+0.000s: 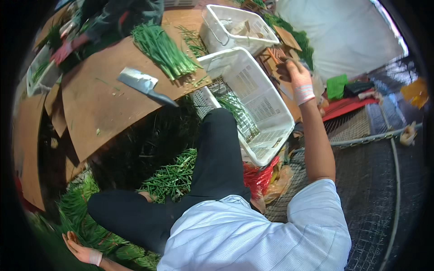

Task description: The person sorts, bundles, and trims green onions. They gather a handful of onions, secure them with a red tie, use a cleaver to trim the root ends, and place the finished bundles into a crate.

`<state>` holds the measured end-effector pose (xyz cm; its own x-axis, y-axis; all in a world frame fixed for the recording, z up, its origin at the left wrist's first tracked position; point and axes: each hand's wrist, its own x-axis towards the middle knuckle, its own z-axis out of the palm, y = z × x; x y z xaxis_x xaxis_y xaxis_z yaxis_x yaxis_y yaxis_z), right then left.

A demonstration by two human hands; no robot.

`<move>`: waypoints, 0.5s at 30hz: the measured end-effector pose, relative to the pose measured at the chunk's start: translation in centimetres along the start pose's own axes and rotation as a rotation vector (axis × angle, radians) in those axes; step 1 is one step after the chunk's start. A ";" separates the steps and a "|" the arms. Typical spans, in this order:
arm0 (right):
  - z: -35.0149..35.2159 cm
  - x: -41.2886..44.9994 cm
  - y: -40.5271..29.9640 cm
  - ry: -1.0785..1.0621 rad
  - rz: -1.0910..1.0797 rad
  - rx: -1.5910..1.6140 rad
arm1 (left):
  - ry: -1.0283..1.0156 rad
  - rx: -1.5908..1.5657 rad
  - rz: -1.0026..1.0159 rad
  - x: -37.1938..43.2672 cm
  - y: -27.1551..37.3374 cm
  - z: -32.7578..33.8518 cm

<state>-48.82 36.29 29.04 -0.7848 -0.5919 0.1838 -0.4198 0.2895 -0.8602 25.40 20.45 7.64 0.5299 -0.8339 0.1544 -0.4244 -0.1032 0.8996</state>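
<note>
My left hand point(80, 250), in a work glove with a pale cuff, is low at the left with its fingers apart and nothing in it. It is beside piled bundles of long green stalks point(79, 206). My right hand point(295, 75), also gloved, reaches past a white plastic basket point(288, 118) toward an orange slatted object point(276, 54). Its fingers are curled, and whether they grip anything is unclear. On the brown board point(101, 98) lies a cleaver point(139, 80) with a dark handle. Beyond it rests a trimmed bunch of green stalks point(164, 50).
Loose green stalks lie inside the basket and in a heap point(173, 176) between my legs. Another white basket point(237, 40) stands behind. A co-worker's gloved hand point(62, 52) is at upper left. Red plastic bags point(257, 178) and netting point(281, 200) are to my right.
</note>
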 end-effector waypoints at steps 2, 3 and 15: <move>0.3 -1.0 7.8 -0.175 0.289 -0.097 | -0.059 -0.050 0.050 0.2 4.7 3.3; -1.2 -1.0 10.4 -0.160 0.276 -0.079 | -0.107 -0.048 0.072 -0.5 4.6 3.8; 14.8 -9.5 43.1 -0.781 0.305 -0.810 | -1.171 0.394 0.146 -11.0 12.2 19.4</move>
<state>-52.74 43.24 -16.77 -0.5276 -0.6351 -0.5641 -0.6516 0.7286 -0.2108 0.12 17.83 9.02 -0.4281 -0.8121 -0.3965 -0.7226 0.0442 0.6898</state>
